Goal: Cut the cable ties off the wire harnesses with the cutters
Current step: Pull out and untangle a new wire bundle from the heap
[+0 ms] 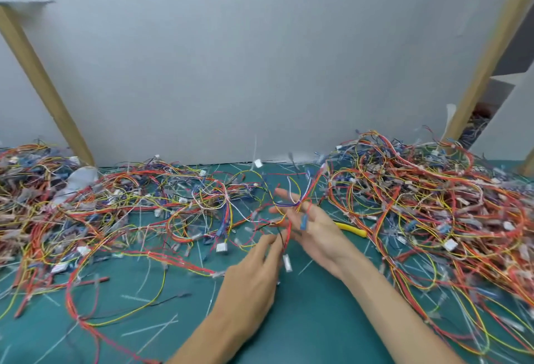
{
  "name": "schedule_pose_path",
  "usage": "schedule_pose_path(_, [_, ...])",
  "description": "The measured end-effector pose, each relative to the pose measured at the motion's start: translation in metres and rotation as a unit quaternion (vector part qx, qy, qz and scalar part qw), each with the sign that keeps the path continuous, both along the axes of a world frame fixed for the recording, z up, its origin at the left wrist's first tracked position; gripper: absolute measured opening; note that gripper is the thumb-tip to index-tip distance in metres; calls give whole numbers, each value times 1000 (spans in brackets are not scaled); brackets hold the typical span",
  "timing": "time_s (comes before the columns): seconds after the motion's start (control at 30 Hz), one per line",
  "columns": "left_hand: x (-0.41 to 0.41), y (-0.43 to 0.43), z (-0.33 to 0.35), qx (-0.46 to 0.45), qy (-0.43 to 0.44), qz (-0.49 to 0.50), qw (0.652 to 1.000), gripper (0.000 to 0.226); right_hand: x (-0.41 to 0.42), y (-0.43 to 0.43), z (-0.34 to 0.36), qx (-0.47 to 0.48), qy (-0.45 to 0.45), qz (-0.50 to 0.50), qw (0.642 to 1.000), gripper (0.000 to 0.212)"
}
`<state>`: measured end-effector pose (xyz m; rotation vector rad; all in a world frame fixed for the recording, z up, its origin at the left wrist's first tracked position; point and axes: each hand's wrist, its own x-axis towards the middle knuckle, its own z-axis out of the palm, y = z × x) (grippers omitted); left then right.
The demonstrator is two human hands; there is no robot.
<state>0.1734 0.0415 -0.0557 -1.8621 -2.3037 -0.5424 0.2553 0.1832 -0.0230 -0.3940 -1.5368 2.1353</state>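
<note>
One wire harness [292, 205] across right hand [315, 234]

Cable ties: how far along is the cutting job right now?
Done: many cut white tie pieces litter the green mat. In hand: one harness lies across the open right hand, the left hand at its hanging wires; the yellow-handled cutters lie on the mat, unheld. Left: big tangled piles at left and right; which of them is finished cannot be told.
</note>
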Motion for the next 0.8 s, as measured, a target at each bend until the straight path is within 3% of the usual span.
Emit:
schedule_pose_path(0.1, [4,-1,-2,34,-53,-13,998,54,5,4,4,36,0,26,999,52])
schedule_pose_path(0.23, [6,0,2,41,-81,-9,996,45,8,8,6,135,-52,-26,989,49])
schedule_pose_path(0.37, [5,1,3,66,-120,-21,990,51,3,10,6,139,-52,-76,986,33])
schedule_pose_path(0.5, [3,-4,9,83,-34,-55,994,76,3,15,6,148,-55,-128,979,17])
schedule_pose_path(0.63, [-3,-16,12,110,38,10,993,81,7,29,14,159,-51,-168,972,20])
schedule_pose_path(0.7, [-4,-21,6,187,17,-3,982,70,7,32,17,170,-52,-160,971,19])
schedule_pose_path(0.8, [-19,-25,6,270,-63,13,961,35,8,34,19,153,-37,-180,971,20])
